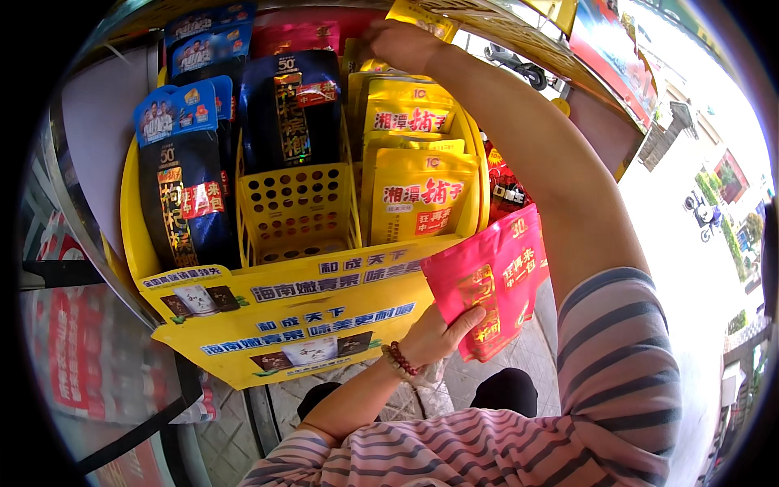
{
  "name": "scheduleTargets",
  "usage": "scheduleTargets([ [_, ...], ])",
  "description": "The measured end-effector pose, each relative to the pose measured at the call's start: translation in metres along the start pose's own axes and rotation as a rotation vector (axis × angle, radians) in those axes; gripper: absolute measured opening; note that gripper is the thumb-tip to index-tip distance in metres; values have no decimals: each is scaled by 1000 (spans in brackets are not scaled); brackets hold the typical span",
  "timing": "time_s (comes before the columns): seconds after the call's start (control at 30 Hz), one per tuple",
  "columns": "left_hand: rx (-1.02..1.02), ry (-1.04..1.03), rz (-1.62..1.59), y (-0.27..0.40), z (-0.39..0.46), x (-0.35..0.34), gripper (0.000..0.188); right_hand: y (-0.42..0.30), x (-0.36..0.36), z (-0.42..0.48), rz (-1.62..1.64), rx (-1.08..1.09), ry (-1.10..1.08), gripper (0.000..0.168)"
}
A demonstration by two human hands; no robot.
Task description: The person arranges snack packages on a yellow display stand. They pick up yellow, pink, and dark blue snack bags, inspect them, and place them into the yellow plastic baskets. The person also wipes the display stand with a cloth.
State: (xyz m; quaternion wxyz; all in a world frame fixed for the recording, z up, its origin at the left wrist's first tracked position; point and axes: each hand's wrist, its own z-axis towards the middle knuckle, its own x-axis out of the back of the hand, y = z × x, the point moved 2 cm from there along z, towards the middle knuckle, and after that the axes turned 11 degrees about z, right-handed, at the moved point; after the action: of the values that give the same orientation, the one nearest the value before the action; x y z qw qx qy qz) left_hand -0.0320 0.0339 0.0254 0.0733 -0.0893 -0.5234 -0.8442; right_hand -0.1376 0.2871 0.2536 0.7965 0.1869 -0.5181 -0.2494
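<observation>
My left hand (431, 338), with a beaded bracelet at the wrist, grips a pink-red foil pouch (514, 274) by its lower left side, thumb on the front. My right hand (401, 45) reaches to the back right of a yellow plastic display rack (298, 204), just behind the row of yellow pouches (423, 195). Its fingertips are blurred and partly hidden, so whether they hold a pouch cannot be told. Dark blue pouches (289, 115) fill the middle back and left of the rack. Another pink-red pouch (295, 38) stands behind them.
A yellow perforated shelf (505, 30) hangs above the rack. At the left is a glass-fronted cabinet (103, 359) with packaged goods behind the glass. Red packets (505, 182) sit right of the rack. A parked scooter (517, 64) and a street lie beyond.
</observation>
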Motion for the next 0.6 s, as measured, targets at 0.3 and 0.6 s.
scheduleTargets([
  [0.3, 73, -8, -101, -6, -6, 11, 32, 40, 7, 1, 409, -336, 241, 34],
  [0.6, 80, 10, -104, -11, -6, 11, 38, 65, -26, -16, 887, -606, 277, 37],
])
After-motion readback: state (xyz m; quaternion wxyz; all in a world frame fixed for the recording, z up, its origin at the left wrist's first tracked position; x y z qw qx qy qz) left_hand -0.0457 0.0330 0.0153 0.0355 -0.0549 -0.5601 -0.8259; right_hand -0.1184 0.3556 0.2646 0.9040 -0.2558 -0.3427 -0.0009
